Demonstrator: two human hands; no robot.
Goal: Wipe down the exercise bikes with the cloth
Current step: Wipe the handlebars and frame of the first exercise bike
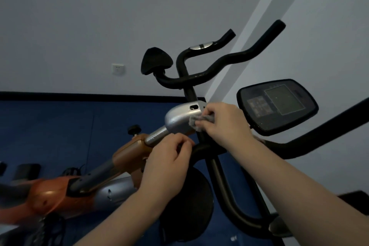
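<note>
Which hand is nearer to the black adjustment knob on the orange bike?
Left. The left hand grips the silver post just right of the black knob. The right hand, holding the cloth against the silver cover, is farther right.

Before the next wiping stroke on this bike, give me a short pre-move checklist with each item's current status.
1. Cloth held in right hand: ok.
2. Cloth touching the silver cover: ok, pressed at its right edge.
3. Left hand steadying the bike at the silver post: ok, fingers rest by it.
4. Handlebars clear of both hands: ok.
5. Console already wiped: cannot tell.
6. Cloth damp or clean enough: cannot tell.
</note>
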